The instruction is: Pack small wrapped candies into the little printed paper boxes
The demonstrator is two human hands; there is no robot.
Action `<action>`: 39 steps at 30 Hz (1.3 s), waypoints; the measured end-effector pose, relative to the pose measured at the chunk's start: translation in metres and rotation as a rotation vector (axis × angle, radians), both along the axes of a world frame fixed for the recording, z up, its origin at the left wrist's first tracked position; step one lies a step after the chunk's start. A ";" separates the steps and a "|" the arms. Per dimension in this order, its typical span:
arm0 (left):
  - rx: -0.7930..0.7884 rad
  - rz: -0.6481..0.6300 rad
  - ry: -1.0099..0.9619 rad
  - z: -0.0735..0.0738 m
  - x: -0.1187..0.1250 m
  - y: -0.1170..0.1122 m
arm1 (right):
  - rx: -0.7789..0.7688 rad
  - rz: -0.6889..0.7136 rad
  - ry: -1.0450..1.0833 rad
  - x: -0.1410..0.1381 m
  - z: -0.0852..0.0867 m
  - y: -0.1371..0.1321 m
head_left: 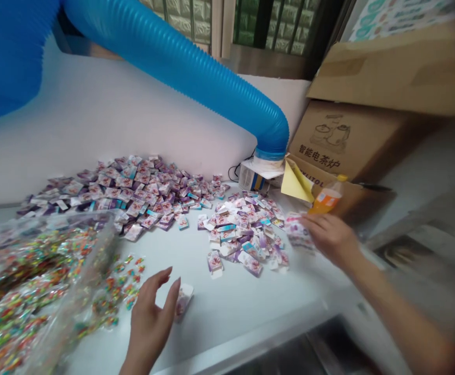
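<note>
My left hand (151, 312) hovers over the white table (227, 307) near its front edge, fingers apart, beside a single small purple-and-white packet (183, 301) that touches its fingertips. My right hand (329, 237) reaches to the right side of a loose cluster of the same packets (243, 234) and is closed on a small stack of packets (298, 232). A larger heap of packets (133, 190) lies further back at the left.
A clear bag of colourful small sweets (27, 286) lies at the front left, some spilled beside it. A blue ribbed hose (196, 73) arcs down to a small box. Cardboard boxes (352, 140) and an orange bottle (327, 198) stand at the right.
</note>
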State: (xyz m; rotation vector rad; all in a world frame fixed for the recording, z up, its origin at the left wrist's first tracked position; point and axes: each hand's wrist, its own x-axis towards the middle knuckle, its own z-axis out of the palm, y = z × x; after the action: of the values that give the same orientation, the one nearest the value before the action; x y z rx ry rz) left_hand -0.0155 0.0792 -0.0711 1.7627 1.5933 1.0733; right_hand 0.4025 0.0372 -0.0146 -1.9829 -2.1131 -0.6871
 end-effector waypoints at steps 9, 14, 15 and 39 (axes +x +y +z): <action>-0.500 -0.420 -0.730 0.055 0.036 -0.031 | 0.195 0.914 0.174 -0.177 0.012 -0.032; -0.435 -0.247 -0.779 0.053 0.018 -0.044 | 0.093 0.876 0.431 -0.195 -0.002 -0.028; -0.420 -0.247 -0.751 0.054 0.015 -0.046 | 0.049 0.801 0.528 -0.198 0.000 -0.028; -0.628 -0.201 -0.696 0.014 0.000 -0.063 | -0.440 0.612 1.002 -0.242 0.007 -0.031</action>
State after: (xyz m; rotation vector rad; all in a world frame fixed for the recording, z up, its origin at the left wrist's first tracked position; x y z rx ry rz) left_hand -0.0153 0.0166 -0.0570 0.9544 1.1093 0.8287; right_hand 0.1604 0.0065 -0.0073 -1.2039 -2.0216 0.7694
